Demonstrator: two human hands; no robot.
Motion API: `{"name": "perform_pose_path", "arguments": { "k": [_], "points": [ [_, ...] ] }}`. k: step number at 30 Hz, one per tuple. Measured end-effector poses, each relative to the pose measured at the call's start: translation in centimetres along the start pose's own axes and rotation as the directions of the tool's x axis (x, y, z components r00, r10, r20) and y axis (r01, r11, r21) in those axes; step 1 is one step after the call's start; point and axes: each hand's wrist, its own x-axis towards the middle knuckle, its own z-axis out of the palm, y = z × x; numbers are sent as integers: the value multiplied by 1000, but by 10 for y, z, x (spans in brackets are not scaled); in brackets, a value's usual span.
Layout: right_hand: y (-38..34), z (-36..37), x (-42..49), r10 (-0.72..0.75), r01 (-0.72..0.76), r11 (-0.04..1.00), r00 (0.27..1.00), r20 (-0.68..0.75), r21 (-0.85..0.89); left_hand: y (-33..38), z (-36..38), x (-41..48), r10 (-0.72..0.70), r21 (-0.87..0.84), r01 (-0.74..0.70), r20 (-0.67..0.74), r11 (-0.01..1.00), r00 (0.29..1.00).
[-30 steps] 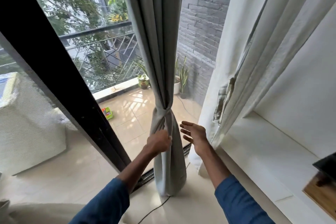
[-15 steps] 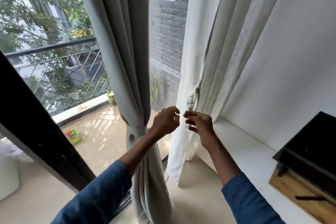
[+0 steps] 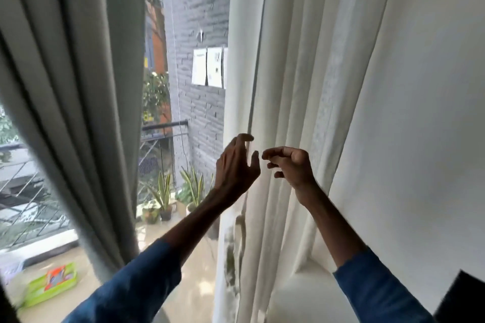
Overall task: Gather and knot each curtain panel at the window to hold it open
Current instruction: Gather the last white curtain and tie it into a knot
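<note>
My left hand (image 3: 236, 165) and right hand (image 3: 291, 165), both empty with fingers loose, hover at the white curtain (image 3: 301, 86), not yet gathered or knotted; the grey curtain's (image 3: 78, 86) knot isn't visible.

Matt woven cloth curtains (image 3: 301, 86); rough brick wall (image 3: 202, 8)

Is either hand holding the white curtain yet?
No: the left hand and right hand are open in front of the white curtain, gripping nothing.
</note>
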Motion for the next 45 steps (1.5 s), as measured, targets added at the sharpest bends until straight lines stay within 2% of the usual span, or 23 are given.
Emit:
{"name": "perform_pose_path", "arguments": {
  "k": [5,9,15,23,25,27,29,33,38,41,45],
  "points": [
    [-62,-44,69,-209,212,968,977,35,-135,35,8,85,119,114,-100,-165,988,979],
    [-113,-68,117,-401,385,885,916,-8,-261,55,3,152,237,237,-179,-243,955,941],
    [-181,-70,177,-583,513,749,811,-49,-419,73,-23,248,399,389,-256,-350,885,848],
    [-263,-49,230,-719,628,612,695,-8,-481,103,-72,368,469,370,-325,-425,870,774],
    [-282,-47,242,-775,653,542,631,-15,-529,115,-83,390,469,356,-330,-440,874,766],
    [-309,-48,260,-844,671,448,536,-31,-590,128,-95,416,510,387,-357,-438,850,740],
    [-341,-52,282,-864,662,410,503,-33,-627,142,-110,443,553,423,-377,-455,824,698],
    [-392,-55,314,-835,637,473,544,-80,-609,171,-134,481,566,470,-342,-503,813,653],
    [-429,-50,346,-846,698,523,495,-198,-489,192,-167,522,530,500,-263,-527,825,664],
    [-434,-51,359,-841,719,540,488,-236,-438,191,-191,527,539,599,-167,-519,783,664],
    [-431,-51,363,-871,757,490,414,-264,-432,175,-229,519,534,692,8,-564,722,630]
  ]
}}
